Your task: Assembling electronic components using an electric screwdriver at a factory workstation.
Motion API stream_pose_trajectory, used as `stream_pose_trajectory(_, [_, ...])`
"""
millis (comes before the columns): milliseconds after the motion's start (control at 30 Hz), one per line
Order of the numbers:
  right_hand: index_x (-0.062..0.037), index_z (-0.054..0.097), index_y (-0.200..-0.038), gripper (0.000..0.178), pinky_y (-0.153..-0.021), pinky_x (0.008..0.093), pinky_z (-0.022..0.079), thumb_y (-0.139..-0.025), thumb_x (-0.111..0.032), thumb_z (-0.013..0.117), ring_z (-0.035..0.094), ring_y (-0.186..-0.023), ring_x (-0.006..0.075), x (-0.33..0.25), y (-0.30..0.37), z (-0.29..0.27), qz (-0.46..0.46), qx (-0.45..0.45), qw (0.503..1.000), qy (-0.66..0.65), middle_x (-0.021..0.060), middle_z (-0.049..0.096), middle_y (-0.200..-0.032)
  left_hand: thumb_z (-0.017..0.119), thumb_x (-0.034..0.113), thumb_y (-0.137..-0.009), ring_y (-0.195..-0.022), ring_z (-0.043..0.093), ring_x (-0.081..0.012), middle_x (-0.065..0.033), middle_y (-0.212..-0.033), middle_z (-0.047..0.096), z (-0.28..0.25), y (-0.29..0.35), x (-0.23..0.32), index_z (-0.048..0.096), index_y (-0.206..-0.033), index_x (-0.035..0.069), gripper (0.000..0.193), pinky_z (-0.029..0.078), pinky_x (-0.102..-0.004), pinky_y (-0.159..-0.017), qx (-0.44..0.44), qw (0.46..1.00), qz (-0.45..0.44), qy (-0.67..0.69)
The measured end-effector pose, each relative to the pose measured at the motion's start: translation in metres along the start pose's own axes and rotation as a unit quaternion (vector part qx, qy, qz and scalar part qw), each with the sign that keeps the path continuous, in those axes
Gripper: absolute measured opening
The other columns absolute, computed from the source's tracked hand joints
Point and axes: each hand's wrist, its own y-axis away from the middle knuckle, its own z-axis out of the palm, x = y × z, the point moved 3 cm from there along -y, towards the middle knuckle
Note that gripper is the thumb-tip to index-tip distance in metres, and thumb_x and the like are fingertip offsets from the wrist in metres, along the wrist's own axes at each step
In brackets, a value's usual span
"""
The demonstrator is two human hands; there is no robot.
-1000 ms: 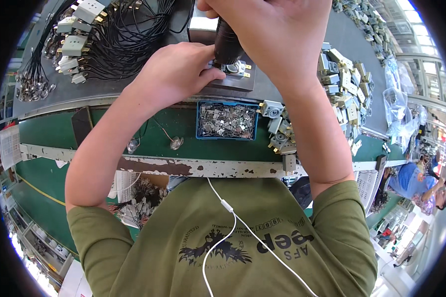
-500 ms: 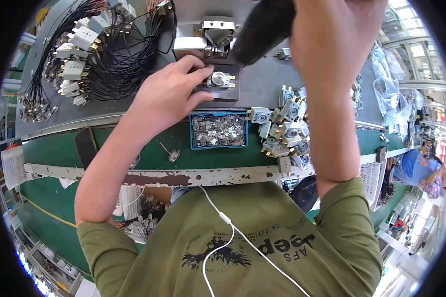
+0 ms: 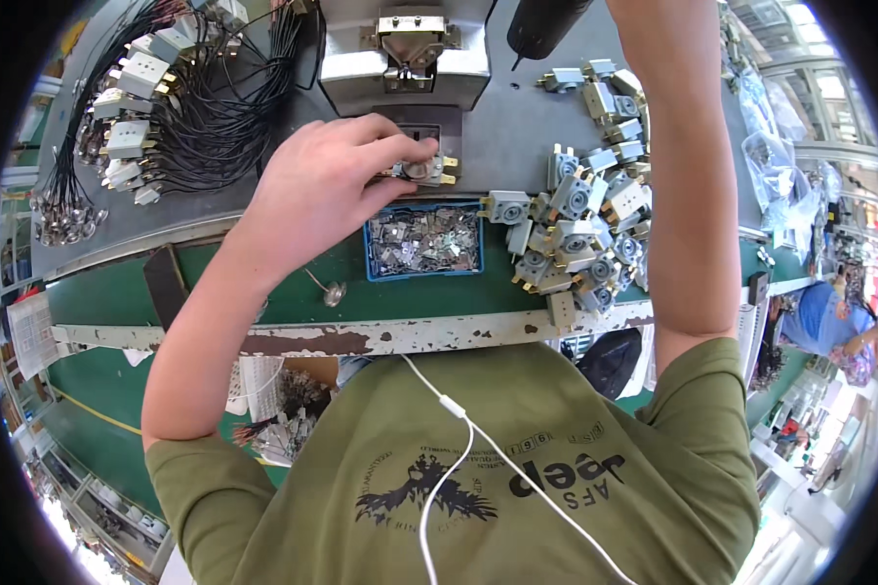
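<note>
My left hand is closed, thumb and forefinger pinching a small grey block with brass tabs. The block sits in a dark metal fixture in front of a silver machine. My right forearm reaches up past the top edge, and the right hand itself lies outside the picture. A black power screwdriver hangs near the top, its thin bit pointing down and apart from the block; what holds it is out of view.
A blue tray of small metal pieces stands below the fixture. To its right is a heap of similar grey blocks. Black-wired grey blocks lie at the left. A chipped bench edge runs across. Another person is at far right.
The black screwdriver has moved up and right, away from the block. My right arm has shifted outward, its hand leaving the picture. My left forefinger now rests over the block.
</note>
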Motion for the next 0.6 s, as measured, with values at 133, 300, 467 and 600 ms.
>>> stream_pose_trajectory(133, [0.0019,0.061,-0.132,0.029,-0.091,0.0285,0.053,-0.104,-0.005,0.060,0.069,-0.098,0.0130,0.015,0.023,-0.029,-0.078,0.057,0.987,0.132,0.0078,0.073,-0.117,0.078,0.011,-0.085,-0.094,0.067,-0.0267,-0.0066,-0.104,0.069,-0.022,0.014,0.014,0.071,-0.119,0.011,0.034,0.051,-0.0393,-0.084,0.071,0.996,0.035,-0.050])
stream_pose_trajectory(300, [-0.0105,0.065,-0.132,0.032,-0.093,0.0334,0.053,-0.100,-0.011,0.065,0.072,-0.098,0.0237,0.076,0.077,-0.056,0.057,-0.167,0.938,0.300,0.0100,0.074,-0.115,0.069,0.018,-0.101,-0.111,0.062,-0.0215,-0.0108,-0.122,0.066,-0.136,0.107,-0.051,0.061,-0.134,0.005,0.036,0.048,-0.0358,-0.098,0.434,0.866,-0.207,-0.135])
stream_pose_trajectory(467, [-0.0121,0.067,-0.132,0.039,-0.097,0.0448,0.053,-0.093,-0.012,0.070,0.067,-0.108,0.0373,0.120,0.105,-0.059,-0.024,-0.351,0.842,0.408,0.0150,0.072,-0.119,0.070,0.027,-0.100,-0.120,0.061,-0.0260,-0.0115,-0.128,0.067,-0.154,0.144,-0.067,0.067,-0.130,0.009,0.035,0.044,-0.0369,-0.105,0.305,0.867,-0.336,-0.206])
stream_pose_trajectory(600, [-0.0122,0.064,-0.140,0.042,-0.098,0.0354,0.053,-0.098,-0.017,0.070,0.069,-0.115,0.0269,0.105,0.102,-0.061,0.163,-0.250,0.901,0.314,0.0138,0.071,-0.127,0.079,0.015,-0.090,-0.117,0.063,-0.0284,-0.0088,-0.124,0.069,-0.148,0.121,-0.017,0.070,-0.123,0.011,0.034,0.045,-0.0415,-0.101,0.333,0.823,-0.139,-0.439])
